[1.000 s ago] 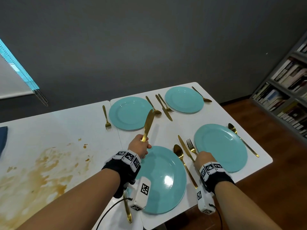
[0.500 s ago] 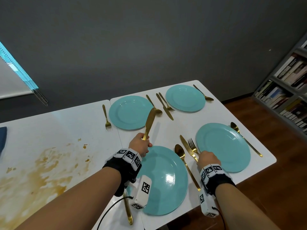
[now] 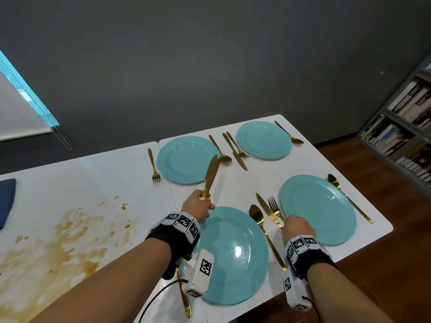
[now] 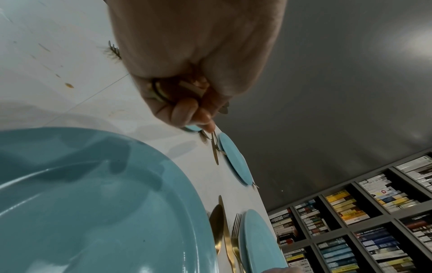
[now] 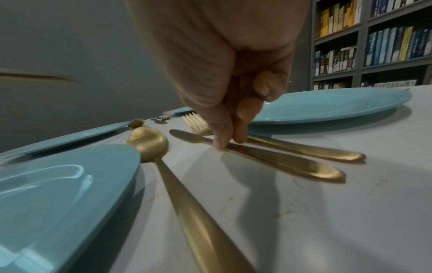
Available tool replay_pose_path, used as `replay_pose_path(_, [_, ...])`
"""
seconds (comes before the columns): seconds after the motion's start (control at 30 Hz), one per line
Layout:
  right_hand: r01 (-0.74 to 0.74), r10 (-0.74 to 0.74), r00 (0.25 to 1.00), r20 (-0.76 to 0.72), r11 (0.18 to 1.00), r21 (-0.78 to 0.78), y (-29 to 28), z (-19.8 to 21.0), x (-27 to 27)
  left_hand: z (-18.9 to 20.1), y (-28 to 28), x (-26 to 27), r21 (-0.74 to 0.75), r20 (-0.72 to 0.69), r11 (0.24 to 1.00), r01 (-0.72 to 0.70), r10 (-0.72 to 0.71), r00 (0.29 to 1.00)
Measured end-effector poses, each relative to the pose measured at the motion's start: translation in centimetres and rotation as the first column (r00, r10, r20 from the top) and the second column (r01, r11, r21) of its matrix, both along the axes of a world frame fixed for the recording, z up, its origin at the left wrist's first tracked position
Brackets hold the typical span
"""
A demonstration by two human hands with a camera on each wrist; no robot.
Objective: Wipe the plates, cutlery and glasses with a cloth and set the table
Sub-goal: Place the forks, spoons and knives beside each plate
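Four teal plates lie on the white table (image 3: pixel 245 183). My left hand (image 3: pixel 198 206) grips a gold knife (image 3: pixel 211 176) by the handle above the near plate (image 3: pixel 233 255), its blade raised and pointing away. The left wrist view shows that fist (image 4: pixel 187 110) curled round the handle. My right hand (image 3: pixel 297 227) is down between the near plate and the right plate (image 3: pixel 317 208). In the right wrist view its thumb and forefinger tips (image 5: pixel 224 142) pinch a second gold knife (image 5: pixel 280 160) lying flat between a spoon (image 5: pixel 149 144) and a fork (image 5: pixel 304 149).
A brown stain (image 3: pixel 58 241) covers the left table and a blue cloth (image 3: pixel 7 201) lies at its far left edge. Each far plate has cutlery beside it. A gold handle (image 3: pixel 184 297) lies left of the near plate. A bookshelf (image 3: pixel 408 127) stands to the right, past the table edge.
Hardly anything moved. The left hand keeps its knife raised, and the right hand stays down at the knife and fork beside the right plate.
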State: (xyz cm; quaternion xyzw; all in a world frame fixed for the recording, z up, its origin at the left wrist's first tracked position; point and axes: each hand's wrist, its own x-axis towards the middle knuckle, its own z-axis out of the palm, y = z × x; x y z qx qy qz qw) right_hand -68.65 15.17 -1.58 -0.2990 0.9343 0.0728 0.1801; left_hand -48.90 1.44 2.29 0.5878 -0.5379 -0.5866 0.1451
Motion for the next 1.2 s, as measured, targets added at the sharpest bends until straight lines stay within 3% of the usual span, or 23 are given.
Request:
replay_pose_path(0.1, [-0.004, 0.007, 0.999, 0.05, 0.999, -0.052, -1.0, 1.2, 0.4, 0.1, 0.0, 0.2, 0.035, -0.037, 0.999, -0.011, 0.013, 0.999])
replay_pose_path(0.2, [-0.029, 0.071, 0.98, 0.186, 0.975, -0.222, -3.3, 3.4, 1.6, 0.6, 0.0, 0.4, 0.093, -0.084, 0.995, -0.022, 0.029, 0.996])
replay_pose_path(0.33, [0.071, 0.166, 0.87, 0.464, 0.889, -0.451, -7.2, 6.2, 4.5, 1.3, -0.3, 0.0, 0.119, -0.111, 0.992, -0.033, 0.047, 0.993])
replay_pose_path(0.5, [0.172, 0.197, 0.683, 0.704, 0.893, -0.416, -11.6, 7.2, 7.4, 2.2, -1.6, -0.7, 0.142, -0.187, 0.99, -0.008, 0.035, 0.982])
replay_pose_path(0.8, [0.282, 0.16, 0.564, 0.81, 0.885, -0.371, -13.5, 6.8, 10.9, 3.0, -1.5, 2.7, 0.131, -0.22, 0.991, -0.028, 0.057, 0.974])
replay_pose_path(0.9, [0.332, 0.113, 0.573, 0.812, 0.874, -0.356, -13.1, 6.9, 13.1, 2.2, -0.9, 4.9, 0.125, -0.177, 0.99, -0.072, 0.094, 0.98])
replay_pose_path(0.97, [0.32, 0.102, 0.618, 0.779, 0.873, -0.368, -12.4, 6.8, 14.9, 1.6, -0.5, 7.2, 0.113, -0.145, 0.987, -0.115, 0.131, 0.981])
replay_pose_path(1.03, [0.241, 0.12, 0.69, 0.713, 0.892, -0.384, -11.6, 6.5, 16.1, 1.2, -0.5, 9.5, 0.114, -0.157, 0.979, -0.172, 0.189, 0.969])
replay_pose_path(1.13, [0.163, 0.118, 0.737, 0.665, 0.924, -0.345, -9.5, 5.8, 18.6, 1.0, -0.4, 13.6, 0.059, -0.099, 0.976, -0.21, 0.215, 0.972])
replay_pose_path(1.2, [0.038, 0.15, 0.796, 0.586, 0.955, -0.296, -7.8, 5.1, 20.5, 0.7, -0.3, 15.9, 0.035, -0.073, 0.972, -0.232, 0.234, 0.969])
